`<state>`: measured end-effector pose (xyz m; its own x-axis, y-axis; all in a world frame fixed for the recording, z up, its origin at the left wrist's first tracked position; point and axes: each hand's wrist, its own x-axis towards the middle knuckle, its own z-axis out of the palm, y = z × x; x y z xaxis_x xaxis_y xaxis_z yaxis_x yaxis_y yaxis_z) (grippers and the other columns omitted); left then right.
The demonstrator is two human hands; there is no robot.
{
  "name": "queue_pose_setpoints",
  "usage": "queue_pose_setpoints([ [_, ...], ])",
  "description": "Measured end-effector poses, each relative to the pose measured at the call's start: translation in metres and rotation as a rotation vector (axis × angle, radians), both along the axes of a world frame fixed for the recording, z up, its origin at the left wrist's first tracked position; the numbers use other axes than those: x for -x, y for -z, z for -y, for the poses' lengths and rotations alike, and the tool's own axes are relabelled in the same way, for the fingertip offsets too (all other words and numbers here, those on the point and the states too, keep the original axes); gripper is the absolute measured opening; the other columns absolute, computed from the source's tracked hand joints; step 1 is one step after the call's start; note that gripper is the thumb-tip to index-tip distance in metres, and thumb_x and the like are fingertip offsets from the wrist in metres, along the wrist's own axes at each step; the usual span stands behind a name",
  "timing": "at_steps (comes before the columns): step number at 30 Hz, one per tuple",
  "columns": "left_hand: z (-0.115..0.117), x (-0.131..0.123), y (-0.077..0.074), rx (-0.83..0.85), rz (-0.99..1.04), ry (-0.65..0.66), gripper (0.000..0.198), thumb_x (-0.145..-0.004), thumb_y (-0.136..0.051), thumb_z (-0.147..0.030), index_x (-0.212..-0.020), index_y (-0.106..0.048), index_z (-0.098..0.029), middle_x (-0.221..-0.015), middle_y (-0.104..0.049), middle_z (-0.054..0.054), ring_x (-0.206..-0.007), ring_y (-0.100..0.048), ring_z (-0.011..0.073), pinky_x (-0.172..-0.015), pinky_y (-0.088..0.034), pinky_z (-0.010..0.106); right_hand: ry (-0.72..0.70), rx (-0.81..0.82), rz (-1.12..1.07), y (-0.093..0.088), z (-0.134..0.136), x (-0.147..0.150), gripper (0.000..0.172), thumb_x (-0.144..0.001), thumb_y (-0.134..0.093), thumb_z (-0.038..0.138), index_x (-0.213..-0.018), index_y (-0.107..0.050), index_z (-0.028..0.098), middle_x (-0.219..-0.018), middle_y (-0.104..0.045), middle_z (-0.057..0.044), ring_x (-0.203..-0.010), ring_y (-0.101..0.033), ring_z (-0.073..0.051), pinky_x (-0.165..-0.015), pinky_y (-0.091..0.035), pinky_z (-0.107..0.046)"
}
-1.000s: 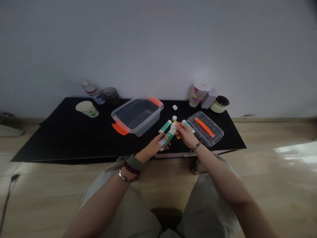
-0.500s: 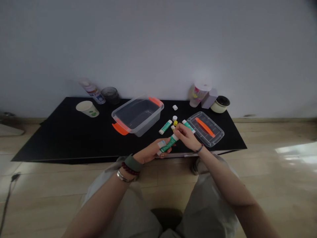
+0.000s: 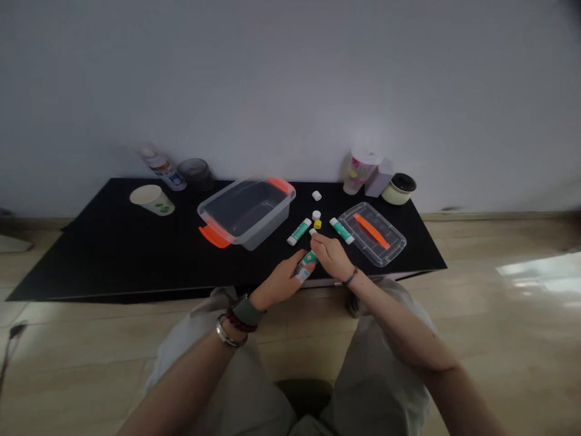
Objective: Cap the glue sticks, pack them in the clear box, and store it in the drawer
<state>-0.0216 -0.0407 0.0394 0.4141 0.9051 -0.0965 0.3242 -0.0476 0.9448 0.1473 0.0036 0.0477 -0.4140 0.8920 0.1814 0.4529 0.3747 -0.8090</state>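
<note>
Green-and-white cylindrical tube (image 3: 309,259) was in L hand (image 3: 285,277), tilted, nr front edge of black rectangular table (image 3: 113,260). L fingers wrapped snugly round it. R hand (image 3: 333,257) was at tube's upper end, fingers curled in; exact grip hidden, couldn't tell what they pinched. Beyond hands: 2 more green-and-white tubes (image 3: 299,232), lying well apart, w/ small yellow round cap (image 3: 317,224) btwn. Clear plastic box w/ orange handles (image 3: 267,228) stood to L; clear plastic lid w/ orange handle (image 3: 384,257) lay R.

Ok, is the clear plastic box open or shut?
Open: its top is uncovered, with the orange-edged rim of the clear plastic box exposed; a clear lid with an orange handle lies apart to the right.
</note>
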Motion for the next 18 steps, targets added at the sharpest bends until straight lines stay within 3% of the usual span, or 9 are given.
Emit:
queue_pose_setpoints([
  [4,0.0,0.004,0.002,0.03,-0.063,0.033,0.034,-0.094,-0.047,-0.052,-0.095,-0.052,-0.018,-0.07,-0.052,-0.002,-0.06,-0.047,0.0123,-0.057,-0.038,0.026,-0.017,0.037,-0.018,0.006,0.003,-0.002,0.028,-0.096,-0.036,0.035,-0.071,-0.04,0.022,-0.065,-0.041,0.003,-0.058,-0.04,-0.011,-0.058,-0.03,-0.024],
  [10,0.006,0.007,-0.016,0.44,0.369,0.211,0.048,-0.09,-0.05,-0.064,-0.106,-0.047,-0.018,-0.078,-0.05,-0.001,-0.057,-0.044,0.0079,-0.054,-0.036,0.024,-0.171,-0.09,-0.051,-0.008,0.012,-0.018,0.027,-0.098,-0.042,0.042,-0.086,-0.052,0.02,-0.071,-0.052,0.002,-0.062,-0.047,-0.011,-0.063,-0.037,-0.024],
  [12,0.009,0.006,-0.022,0.498,0.424,0.236,0.049,-0.089,-0.052,-0.063,-0.108,-0.047,-0.018,-0.079,-0.05,-0.001,-0.057,-0.043,0.0076,-0.054,-0.036,0.024,-0.184,-0.16,-0.02,-0.014,0.014,-0.022,0.026,-0.097,-0.043,0.04,-0.083,-0.052,0.02,-0.068,-0.052,0.002,-0.061,-0.048,-0.012,-0.063,-0.037,-0.024],
  [15,0.011,0.004,-0.023,0.379,0.353,0.252,0.046,-0.093,-0.046,-0.061,-0.107,-0.047,-0.018,-0.078,-0.049,-0.002,-0.059,-0.043,0.0084,-0.057,-0.039,0.024,-0.131,-0.211,0.062,-0.018,0.015,-0.021,0.026,-0.096,-0.041,0.036,-0.077,-0.05,0.02,-0.063,-0.049,0.002,-0.058,-0.046,-0.012,-0.061,-0.035,-0.024],
  [18,0.01,0.003,-0.013,0.159,0.139,0.224,0.04,-0.097,-0.036,-0.057,-0.104,-0.047,-0.019,-0.075,-0.049,-0.002,-0.061,-0.046,0.0109,-0.061,-0.042,0.027,-0.036,-0.155,0.237,-0.019,0.015,-0.014,0.025,-0.096,-0.038,0.032,-0.08,-0.052,0.021,-0.062,-0.051,0.002,-0.056,-0.047,-0.012,-0.059,-0.031,-0.024],
])
